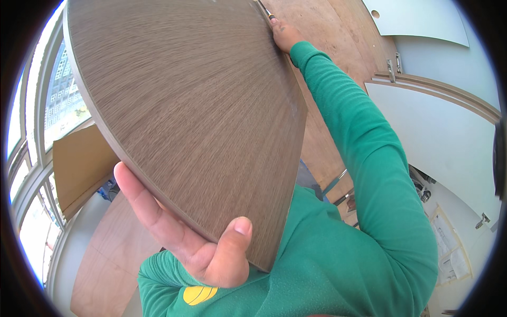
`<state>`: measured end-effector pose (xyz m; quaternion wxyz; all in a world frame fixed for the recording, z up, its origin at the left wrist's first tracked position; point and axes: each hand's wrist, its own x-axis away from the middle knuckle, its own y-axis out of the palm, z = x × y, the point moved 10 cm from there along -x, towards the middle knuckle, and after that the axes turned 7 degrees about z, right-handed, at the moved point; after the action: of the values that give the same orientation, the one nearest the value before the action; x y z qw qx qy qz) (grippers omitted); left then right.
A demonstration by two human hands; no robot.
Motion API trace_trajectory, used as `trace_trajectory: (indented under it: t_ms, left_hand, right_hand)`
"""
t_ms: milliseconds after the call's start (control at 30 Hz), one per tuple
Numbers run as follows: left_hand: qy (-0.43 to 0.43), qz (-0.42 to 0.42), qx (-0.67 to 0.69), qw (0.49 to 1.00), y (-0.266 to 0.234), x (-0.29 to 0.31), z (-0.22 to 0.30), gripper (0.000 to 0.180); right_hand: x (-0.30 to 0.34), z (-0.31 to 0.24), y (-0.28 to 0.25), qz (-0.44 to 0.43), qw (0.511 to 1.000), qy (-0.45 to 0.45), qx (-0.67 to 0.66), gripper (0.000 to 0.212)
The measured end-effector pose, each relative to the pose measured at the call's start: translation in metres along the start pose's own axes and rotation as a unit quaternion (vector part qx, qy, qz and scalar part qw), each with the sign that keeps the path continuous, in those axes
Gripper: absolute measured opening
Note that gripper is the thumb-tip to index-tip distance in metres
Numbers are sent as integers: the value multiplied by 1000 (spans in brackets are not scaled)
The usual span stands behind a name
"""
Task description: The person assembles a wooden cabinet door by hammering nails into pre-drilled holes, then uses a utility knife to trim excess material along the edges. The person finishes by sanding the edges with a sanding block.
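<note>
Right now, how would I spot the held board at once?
From the window at far left, go right to the large board in the middle. The left hand holds its lower edge; the right hand is at its upper right. Streaked brown grain sets it apart from the white panels at right.

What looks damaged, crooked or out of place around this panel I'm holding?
Nothing clearly stands out. The wood-grain panel looks bowed, but the fisheye lens probably explains that. Your left hand holds its near edge, your right hand is at its right edge, and no spill or break shows.
</note>
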<state>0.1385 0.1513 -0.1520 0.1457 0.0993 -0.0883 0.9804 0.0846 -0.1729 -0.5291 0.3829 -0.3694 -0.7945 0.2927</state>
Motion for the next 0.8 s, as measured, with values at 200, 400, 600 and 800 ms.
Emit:
trace_trajectory:
  t_ms: [200,400,600,800]
  left_hand:
    - [0,0,-2,1000,2,0,0,127]
    - [4,-5,-15,1000,0,1,2,128]
    - [17,-18,-12,1000,3,0,2,127]
    - [20,-7,12,1000,4,1,4,126]
  right_hand:
    - [-4,2,3,-5,1000,-2,11,64]
    - [-7,-3,5,-6,1000,-18,23,63]
    - [-15,-4,13,-7,999,-23,39,65]
    - [-20,2,20,-34,999,15,18,68]
